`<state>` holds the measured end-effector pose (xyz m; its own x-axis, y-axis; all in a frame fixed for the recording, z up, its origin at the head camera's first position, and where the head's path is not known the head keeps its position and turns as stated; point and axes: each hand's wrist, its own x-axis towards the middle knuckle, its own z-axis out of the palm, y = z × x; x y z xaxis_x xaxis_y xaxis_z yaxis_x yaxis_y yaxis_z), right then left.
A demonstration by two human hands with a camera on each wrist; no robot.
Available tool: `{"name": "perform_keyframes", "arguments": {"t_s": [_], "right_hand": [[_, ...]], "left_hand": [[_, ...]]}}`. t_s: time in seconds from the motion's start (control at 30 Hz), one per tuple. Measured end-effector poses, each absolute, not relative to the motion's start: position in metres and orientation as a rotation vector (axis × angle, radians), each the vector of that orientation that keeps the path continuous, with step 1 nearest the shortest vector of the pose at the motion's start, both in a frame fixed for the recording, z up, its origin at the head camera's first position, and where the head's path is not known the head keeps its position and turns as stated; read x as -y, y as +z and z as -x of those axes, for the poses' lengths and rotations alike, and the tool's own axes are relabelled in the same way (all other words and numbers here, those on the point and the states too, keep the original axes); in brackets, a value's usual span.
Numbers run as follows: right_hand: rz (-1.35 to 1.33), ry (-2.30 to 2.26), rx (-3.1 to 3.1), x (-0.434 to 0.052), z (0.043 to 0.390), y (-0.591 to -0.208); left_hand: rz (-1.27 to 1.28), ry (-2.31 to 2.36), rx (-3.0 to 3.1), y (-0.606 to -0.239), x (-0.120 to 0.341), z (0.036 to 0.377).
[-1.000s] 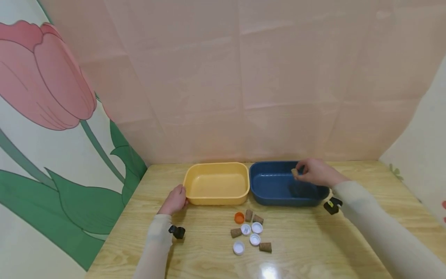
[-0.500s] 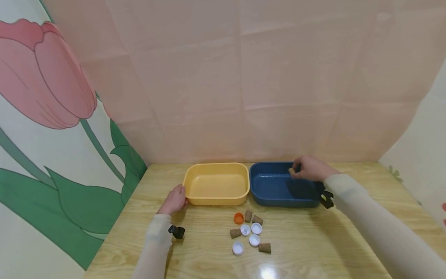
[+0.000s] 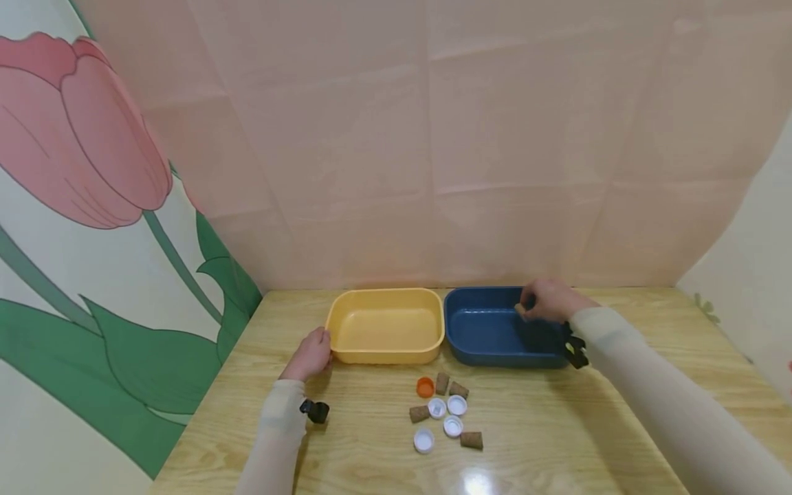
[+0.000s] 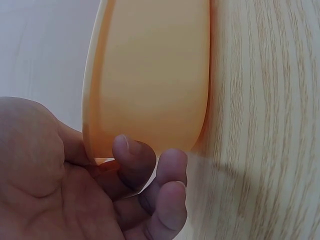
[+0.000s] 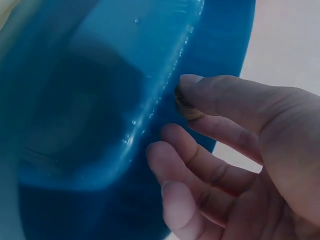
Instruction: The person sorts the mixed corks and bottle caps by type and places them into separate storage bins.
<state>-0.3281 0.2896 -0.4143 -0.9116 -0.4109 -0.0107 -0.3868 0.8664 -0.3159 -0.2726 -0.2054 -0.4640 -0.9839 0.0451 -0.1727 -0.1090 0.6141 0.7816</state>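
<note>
A yellow tub (image 3: 385, 328) and a blue tub (image 3: 489, 330) stand side by side at the back of the wooden table. My right hand (image 3: 547, 300) is over the blue tub (image 5: 90, 100), far right, and pinches a small cork (image 3: 520, 311) (image 5: 186, 107) between thumb and fingertips. My left hand (image 3: 309, 354) rests against the yellow tub's (image 4: 150, 75) near left corner, fingers (image 4: 167, 190) curled at the rim. Both tubs look empty inside.
In front of the tubs lies a cluster: an orange cap (image 3: 424, 387), several white caps (image 3: 456, 405) and several corks (image 3: 471, 440). A pink cloth wall stands behind the table; a tulip-painted wall is at the left.
My right hand with the cork has moved a little left and further back over the blue tub, then lowered slightly. The left hand has stayed put.
</note>
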Motion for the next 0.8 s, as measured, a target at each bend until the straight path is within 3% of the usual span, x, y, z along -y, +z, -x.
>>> {"name": "perform_keyframes", "arguments": {"t_s": [0.8], "right_hand": [[0.386,-0.511,-2.729,-0.2828,0.3234,-0.4219]], "left_hand": [[0.048,1.292,-2.700,-0.4661,0.2047,0.2742]]}}
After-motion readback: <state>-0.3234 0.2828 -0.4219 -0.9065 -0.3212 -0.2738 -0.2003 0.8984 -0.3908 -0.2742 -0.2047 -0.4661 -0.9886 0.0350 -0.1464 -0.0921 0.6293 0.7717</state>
